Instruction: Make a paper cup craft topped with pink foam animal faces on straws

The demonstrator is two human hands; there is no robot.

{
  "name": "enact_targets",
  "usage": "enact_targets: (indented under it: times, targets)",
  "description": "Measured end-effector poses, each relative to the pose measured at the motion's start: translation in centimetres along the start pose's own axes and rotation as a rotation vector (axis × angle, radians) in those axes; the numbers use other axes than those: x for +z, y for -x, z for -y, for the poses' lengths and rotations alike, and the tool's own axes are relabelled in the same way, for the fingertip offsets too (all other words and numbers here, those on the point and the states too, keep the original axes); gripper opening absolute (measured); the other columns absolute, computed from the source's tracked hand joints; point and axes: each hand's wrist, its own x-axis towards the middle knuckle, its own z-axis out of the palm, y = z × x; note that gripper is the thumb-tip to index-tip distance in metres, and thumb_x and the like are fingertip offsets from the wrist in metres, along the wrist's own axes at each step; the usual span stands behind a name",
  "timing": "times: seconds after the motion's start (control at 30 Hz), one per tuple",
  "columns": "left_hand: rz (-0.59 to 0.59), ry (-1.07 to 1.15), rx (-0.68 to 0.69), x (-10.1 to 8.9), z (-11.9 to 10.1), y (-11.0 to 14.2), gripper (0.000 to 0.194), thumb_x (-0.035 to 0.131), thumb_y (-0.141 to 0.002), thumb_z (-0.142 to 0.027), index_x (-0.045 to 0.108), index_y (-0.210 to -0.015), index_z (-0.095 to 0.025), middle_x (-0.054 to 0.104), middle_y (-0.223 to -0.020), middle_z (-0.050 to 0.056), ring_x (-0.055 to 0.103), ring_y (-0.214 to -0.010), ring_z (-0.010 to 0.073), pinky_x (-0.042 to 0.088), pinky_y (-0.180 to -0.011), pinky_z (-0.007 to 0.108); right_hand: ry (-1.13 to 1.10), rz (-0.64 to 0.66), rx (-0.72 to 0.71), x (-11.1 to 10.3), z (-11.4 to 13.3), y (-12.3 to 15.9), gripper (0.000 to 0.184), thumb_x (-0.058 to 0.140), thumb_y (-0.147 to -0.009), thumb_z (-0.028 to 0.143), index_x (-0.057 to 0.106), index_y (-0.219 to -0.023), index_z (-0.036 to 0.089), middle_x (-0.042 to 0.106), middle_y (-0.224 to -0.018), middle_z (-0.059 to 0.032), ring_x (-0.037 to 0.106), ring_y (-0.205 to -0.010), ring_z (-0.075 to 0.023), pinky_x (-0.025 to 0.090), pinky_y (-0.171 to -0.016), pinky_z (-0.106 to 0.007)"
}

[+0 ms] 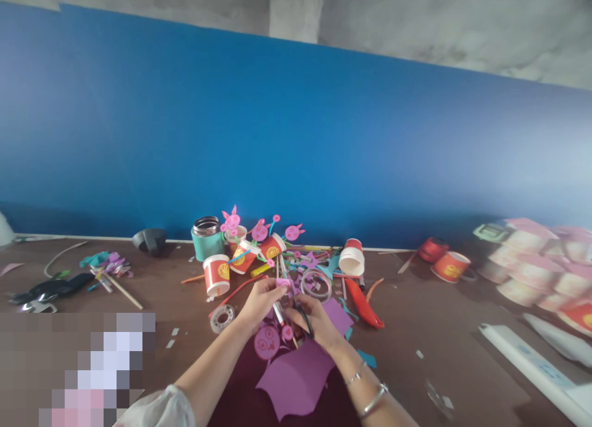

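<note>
My left hand (260, 298) pinches a small piece of pink paper (283, 284) above the middle of the table. The scissors (303, 316) are in my right hand (314, 319), their blades pointing up toward the pink paper. Whether the blades touch the paper is hard to make out. Below my hands lies a pink paper face (267, 342) with drawn features, beside a small pink paper disc (287, 332). A large sheet of purple paper (296, 381) with a scalloped cut edge lies nearest me. A marker (278, 313) shows between my hands.
Behind my hands stand red paper cups (216, 275), pink paper animal heads (259, 231) and a teal flask (206, 239). Tape rolls (222, 319) lie nearby. To the right are a red pouch-like object (365, 303), stacked cups (531, 266) and a power strip (531, 365). A blue partition (287, 131) closes the back.
</note>
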Motion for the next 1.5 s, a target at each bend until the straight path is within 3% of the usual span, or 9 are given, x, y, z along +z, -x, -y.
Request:
enact_targets:
  times: [0.3, 0.7, 0.87, 1.03, 1.5]
  targets:
    - [-0.022, -0.026, 0.01, -0.09, -0.03, -0.04, 0.029, 0.071, -0.063, -0.038, 0.068, -0.07, -0.011, 0.059, -0.058, 0.001, 0.046, -0.051, 0.0089, 0.034, -0.052, 0.022, 0.046, -0.016, -0.018, 0.05, 0.52, 0.13, 0.03, 0.069, -0.067, 0.042, 0.052, -0.07, 0.018, 0.047, -0.042, 0.0079, 0.038, -0.035, -0.0061, 0.029, -0.037, -0.018]
    - [-0.066, -0.037, 0.05, 0.05, 0.51, -0.16, 0.034, 0.07, -0.065, -0.046, 0.064, -0.072, -0.013, 0.058, -0.057, -0.001, 0.05, -0.053, 0.0095, 0.038, -0.055, 0.022, 0.055, -0.053, -0.028, -0.04, 0.38, 0.0, 0.029, 0.068, -0.068, 0.042, 0.051, -0.068, 0.018, 0.045, -0.042, 0.0083, 0.037, -0.033, -0.0059, 0.029, -0.035, -0.019]
    - [-0.103, -0.043, 0.053, 0.22, 0.6, -0.14, 0.028, 0.069, -0.066, -0.04, 0.062, -0.069, -0.013, 0.057, -0.055, -0.001, 0.05, -0.053, 0.0094, 0.039, -0.057, 0.022, 0.047, -0.033, -0.012, 0.02, 0.24, 0.0, 0.028, 0.069, -0.067, 0.04, 0.051, -0.07, 0.018, 0.046, -0.042, 0.0084, 0.038, -0.034, -0.0059, 0.029, -0.036, -0.018]
    - [-0.084, -0.079, 0.045, 0.29, 0.26, 0.04, 0.023, 0.066, -0.068, -0.035, 0.063, -0.07, -0.012, 0.056, -0.054, -0.002, 0.049, -0.053, 0.0085, 0.037, -0.057, 0.021, 0.0, -0.014, -0.012, 0.07, 0.39, 0.06, 0.028, 0.07, -0.066, 0.038, 0.053, -0.074, 0.018, 0.051, -0.047, 0.0066, 0.042, -0.037, -0.0066, 0.031, -0.038, -0.018]
    - [-0.071, -0.097, 0.041, 0.07, 0.08, -0.04, 0.024, 0.066, -0.068, -0.037, 0.06, -0.064, -0.013, 0.053, -0.052, -0.003, 0.043, -0.05, 0.0077, 0.032, -0.054, 0.022, 0.066, -0.044, -0.003, -0.09, 0.39, 0.02, 0.026, 0.07, -0.066, 0.037, 0.053, -0.07, 0.017, 0.046, -0.041, 0.0084, 0.037, -0.034, -0.0054, 0.028, -0.035, -0.018]
